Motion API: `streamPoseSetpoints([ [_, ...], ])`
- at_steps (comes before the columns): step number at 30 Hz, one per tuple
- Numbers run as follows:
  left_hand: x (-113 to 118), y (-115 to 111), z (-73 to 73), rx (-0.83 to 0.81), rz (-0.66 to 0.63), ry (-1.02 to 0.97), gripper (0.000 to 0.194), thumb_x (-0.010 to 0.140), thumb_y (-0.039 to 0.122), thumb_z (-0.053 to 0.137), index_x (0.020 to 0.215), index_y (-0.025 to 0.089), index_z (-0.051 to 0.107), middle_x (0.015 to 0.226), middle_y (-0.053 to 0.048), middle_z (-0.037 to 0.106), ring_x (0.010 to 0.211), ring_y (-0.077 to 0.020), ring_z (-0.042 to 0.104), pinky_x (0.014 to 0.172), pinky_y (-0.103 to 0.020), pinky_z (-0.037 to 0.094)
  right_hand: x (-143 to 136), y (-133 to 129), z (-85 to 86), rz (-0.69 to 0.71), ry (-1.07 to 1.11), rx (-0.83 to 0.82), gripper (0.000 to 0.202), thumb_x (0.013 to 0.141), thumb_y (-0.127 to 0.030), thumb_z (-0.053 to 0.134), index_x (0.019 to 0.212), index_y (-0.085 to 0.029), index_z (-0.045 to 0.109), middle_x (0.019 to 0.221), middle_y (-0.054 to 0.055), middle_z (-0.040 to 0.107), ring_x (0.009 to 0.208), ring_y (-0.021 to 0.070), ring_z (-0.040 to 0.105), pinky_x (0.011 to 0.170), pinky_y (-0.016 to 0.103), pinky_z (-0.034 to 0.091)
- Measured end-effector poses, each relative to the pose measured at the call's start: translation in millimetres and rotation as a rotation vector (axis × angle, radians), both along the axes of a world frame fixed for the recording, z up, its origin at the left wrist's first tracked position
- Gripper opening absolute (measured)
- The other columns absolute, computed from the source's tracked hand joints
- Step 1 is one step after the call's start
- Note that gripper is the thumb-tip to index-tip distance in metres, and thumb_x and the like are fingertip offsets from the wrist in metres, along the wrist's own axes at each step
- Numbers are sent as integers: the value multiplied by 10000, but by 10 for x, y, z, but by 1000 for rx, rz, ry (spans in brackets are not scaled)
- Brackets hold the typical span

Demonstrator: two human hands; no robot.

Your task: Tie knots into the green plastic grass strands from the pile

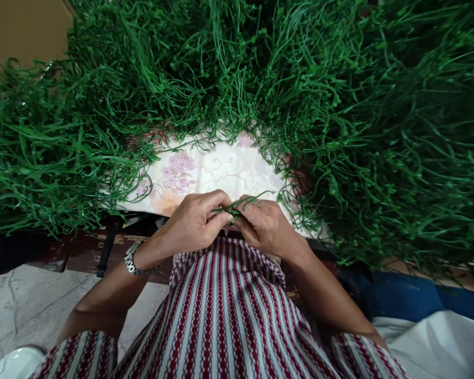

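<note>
Close to my body, my left hand and my right hand meet just above the near edge of a flower-patterned cloth. Both hands are closed, thumbs and fingers pinching a small piece of thin green grass-like stems. Its loose tips stick out above the right-hand fingers, while its middle is partly hidden between the fingertips. Beyond my hands, a large heap of similar glossy green grass-like stems curves around the bare patch of cloth.
The heap spreads to both sides and hangs over the near edge at right. A brown surface lies at the upper left. A black strap hangs left of me. Blue and white fabric lies at right, and a white round object at lower left.
</note>
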State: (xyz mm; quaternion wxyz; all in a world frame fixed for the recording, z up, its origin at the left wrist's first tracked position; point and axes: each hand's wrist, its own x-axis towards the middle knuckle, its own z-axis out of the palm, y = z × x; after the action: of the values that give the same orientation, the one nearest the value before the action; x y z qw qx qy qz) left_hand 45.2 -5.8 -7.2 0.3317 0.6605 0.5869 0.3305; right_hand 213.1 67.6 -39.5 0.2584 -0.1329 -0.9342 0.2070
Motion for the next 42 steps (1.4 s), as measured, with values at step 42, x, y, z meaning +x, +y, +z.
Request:
streamPoseSetpoints([
  [42,-44,-6,-42,-602,-503,-758,89,667,135,638,580,126,659,468,25,489,424,-55,352,429,-206,292,-22,56,125,809,14,-885,350,911,-338,385,653,-159,538,637,36,551,653,93,514,664,220,444],
])
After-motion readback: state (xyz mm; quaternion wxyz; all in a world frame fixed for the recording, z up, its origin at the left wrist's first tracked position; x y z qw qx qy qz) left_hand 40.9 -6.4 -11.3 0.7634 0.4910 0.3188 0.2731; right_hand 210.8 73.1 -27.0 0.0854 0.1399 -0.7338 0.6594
